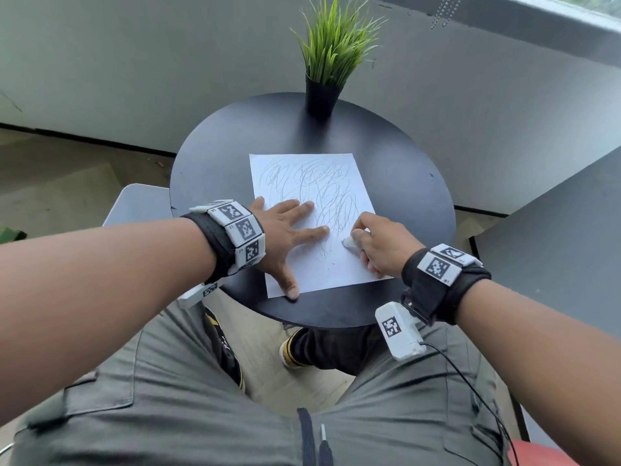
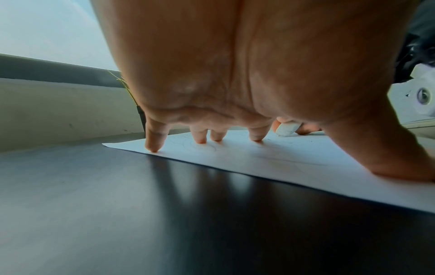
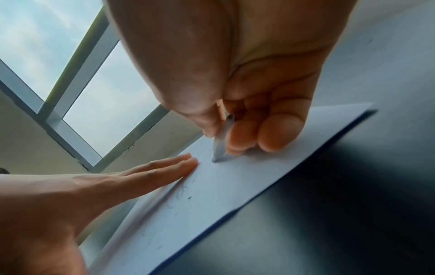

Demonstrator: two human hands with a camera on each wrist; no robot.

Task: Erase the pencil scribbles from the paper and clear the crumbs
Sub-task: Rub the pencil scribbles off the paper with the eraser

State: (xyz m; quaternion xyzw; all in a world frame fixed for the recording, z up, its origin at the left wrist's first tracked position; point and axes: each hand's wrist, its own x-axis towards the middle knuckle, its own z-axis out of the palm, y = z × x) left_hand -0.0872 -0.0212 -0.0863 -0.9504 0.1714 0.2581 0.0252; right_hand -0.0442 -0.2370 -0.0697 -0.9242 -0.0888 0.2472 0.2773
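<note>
A: White paper (image 1: 312,223) on the round black surface (image 1: 403,183), seen from the head camera, with the potted grass (image 1: 331,62) at the far rim beyond the sheet. Grey pencil scribbles (image 1: 322,186) cover most of the paper. The left hand (image 1: 285,237) lies spread flat on the sheet's left part, fingers straight, pressing. The right hand (image 1: 379,243) pinches a white eraser (image 1: 349,243) near the sheet's right edge.

B: So the rubbing has barely begun?

A: I'd judge so. Only the near part of the sheet looks pale.

B: And the left wrist camera?

A: Fingertips (image 2: 153,147) planted on the paper (image 2: 306,167), thumb down at its near edge. The eraser (image 2: 286,129) shows beyond them.

B: The right wrist camera?

A: The eraser (image 3: 222,141) is gripped between thumb and curled fingers, its corner touching the paper (image 3: 212,204). The left hand (image 3: 117,186) lies flat just beside it. Small dark crumbs (image 3: 186,191) are scattered on the sheet.

B: How to do it well?

A: Keep the flat hand close to the eraser so the sheet cannot buckle, and use short strokes away from that hand. The crumbs could be brushed off the sheet afterwards.
</note>
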